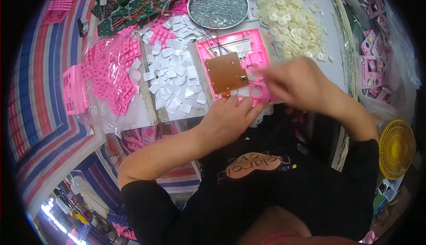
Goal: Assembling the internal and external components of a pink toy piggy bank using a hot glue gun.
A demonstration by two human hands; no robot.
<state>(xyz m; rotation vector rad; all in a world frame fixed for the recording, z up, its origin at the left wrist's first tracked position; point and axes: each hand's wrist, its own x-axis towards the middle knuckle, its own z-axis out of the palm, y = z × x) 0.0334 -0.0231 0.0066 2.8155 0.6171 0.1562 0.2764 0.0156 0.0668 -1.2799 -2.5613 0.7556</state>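
A pink plastic casing (259, 45) lies on the table in front of me, its inside facing up. Set into it is a brown circuit board (224, 73), with thin wires running out past its upper edge. My left hand (230, 117) grips the casing's near edge, fingertips by a small orange part (226, 94) at the board's lower corner. Over the casing's right side, my right hand (297, 85) is smeared by motion. Its fingers point toward the board, and whether they hold anything does not show.
White square pieces (175, 74) are spread left of the casing, beside pink button pads (111, 67) in clear plastic. Behind stand a round tray of small metal screws (217, 7) and wired green circuit boards (128, 5). Cream plastic discs (290, 23) are heaped at the back right.
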